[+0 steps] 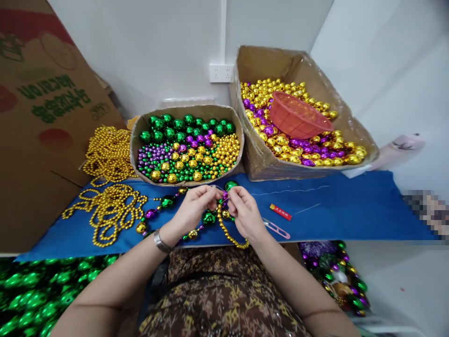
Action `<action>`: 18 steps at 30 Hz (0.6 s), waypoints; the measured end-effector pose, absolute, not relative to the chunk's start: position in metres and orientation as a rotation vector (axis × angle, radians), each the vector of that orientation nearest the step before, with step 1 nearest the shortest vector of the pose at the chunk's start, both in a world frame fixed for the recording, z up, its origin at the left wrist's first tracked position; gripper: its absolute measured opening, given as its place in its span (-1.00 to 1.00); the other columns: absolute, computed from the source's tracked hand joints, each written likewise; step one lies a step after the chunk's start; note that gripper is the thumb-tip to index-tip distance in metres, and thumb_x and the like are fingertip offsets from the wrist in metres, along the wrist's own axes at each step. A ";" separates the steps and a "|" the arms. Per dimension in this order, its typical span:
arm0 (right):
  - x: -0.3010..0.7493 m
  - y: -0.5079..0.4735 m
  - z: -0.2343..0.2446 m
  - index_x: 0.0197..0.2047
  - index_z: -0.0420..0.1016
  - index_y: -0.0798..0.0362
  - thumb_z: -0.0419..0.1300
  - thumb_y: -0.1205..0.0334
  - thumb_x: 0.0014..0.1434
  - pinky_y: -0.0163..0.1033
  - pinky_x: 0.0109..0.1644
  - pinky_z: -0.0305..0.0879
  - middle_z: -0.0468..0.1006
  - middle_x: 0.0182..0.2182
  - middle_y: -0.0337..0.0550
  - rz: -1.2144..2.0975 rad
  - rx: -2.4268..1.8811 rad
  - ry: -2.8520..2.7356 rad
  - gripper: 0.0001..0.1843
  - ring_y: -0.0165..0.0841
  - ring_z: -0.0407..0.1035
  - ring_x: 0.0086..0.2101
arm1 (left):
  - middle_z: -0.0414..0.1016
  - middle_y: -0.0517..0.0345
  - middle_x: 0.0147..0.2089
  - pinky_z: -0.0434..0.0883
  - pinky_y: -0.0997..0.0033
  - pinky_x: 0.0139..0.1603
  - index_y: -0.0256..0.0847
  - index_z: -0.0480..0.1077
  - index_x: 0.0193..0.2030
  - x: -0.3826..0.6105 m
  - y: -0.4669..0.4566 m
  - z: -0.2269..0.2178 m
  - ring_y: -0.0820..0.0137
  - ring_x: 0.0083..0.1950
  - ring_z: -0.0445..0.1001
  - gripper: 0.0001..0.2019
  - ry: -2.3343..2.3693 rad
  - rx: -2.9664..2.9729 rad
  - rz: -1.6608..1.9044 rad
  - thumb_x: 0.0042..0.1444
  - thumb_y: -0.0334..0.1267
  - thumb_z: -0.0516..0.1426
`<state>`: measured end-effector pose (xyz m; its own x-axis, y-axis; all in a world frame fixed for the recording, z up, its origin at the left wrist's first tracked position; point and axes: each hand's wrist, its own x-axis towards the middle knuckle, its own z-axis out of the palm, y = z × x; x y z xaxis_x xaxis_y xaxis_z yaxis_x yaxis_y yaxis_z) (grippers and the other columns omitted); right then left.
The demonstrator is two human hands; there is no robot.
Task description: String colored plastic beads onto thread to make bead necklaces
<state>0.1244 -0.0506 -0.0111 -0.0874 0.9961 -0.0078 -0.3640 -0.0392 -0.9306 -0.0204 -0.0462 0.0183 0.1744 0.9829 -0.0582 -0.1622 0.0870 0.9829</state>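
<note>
Bead strand (164,202) lies along the front edge of the blue cloth (351,210), long axis left to right, its worked end at mid-edge. Left hand (194,206) and right hand (245,211) angle inward, the 2 sets of fingertips pinched shut on it. The green print on the cardboard sheet (52,98) is inverted and unreadable.

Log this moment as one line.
left hand: pinches bead strand | right hand: pinches same strand | under: blue cloth
</note>
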 end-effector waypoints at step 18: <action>0.150 -0.024 0.006 -0.28 0.35 0.02 0.04 0.14 0.31 -0.37 -0.39 0.24 0.46 -0.50 -0.32 0.968 -0.978 -1.946 -0.82 -0.47 0.35 -0.50 | 0.50 0.05 -0.26 0.43 0.43 -0.32 -0.23 0.50 -0.34 -0.041 -0.044 0.026 0.46 -0.37 0.45 -0.86 0.936 1.617 1.190 0.16 -0.26 0.15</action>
<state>0.1502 -0.0238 0.0058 -0.4355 0.8577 0.2733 0.2993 0.4243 -0.8546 -0.0412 -0.0441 0.0262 0.2526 0.9231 0.2899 0.0643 -0.3150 0.9469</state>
